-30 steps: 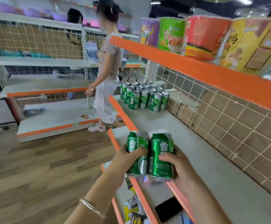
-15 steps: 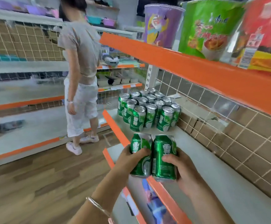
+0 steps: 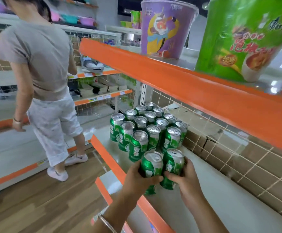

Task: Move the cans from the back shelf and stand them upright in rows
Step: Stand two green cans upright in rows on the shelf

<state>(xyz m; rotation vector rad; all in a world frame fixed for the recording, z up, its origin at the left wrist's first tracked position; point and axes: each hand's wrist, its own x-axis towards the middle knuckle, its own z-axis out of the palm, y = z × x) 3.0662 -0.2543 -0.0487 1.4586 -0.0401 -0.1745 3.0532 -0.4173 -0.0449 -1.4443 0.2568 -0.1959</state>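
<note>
- Standing upright in rows, the green cans (image 3: 147,125) fill the shelf (image 3: 212,195) at its far back corner.
- Left hand (image 3: 137,179) grasps the left can (image 3: 151,165) just before them.
- Right hand (image 3: 186,179) grips the right can (image 3: 174,163), touching it.

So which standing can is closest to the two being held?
The front can of the middle row, directly beyond the left hand and its can; the others stand farther back.

We hold two cans (image 3: 162,167) side by side above the shelf (image 3: 212,199), just before the standing rows (image 3: 147,125) at its back corner.
</note>
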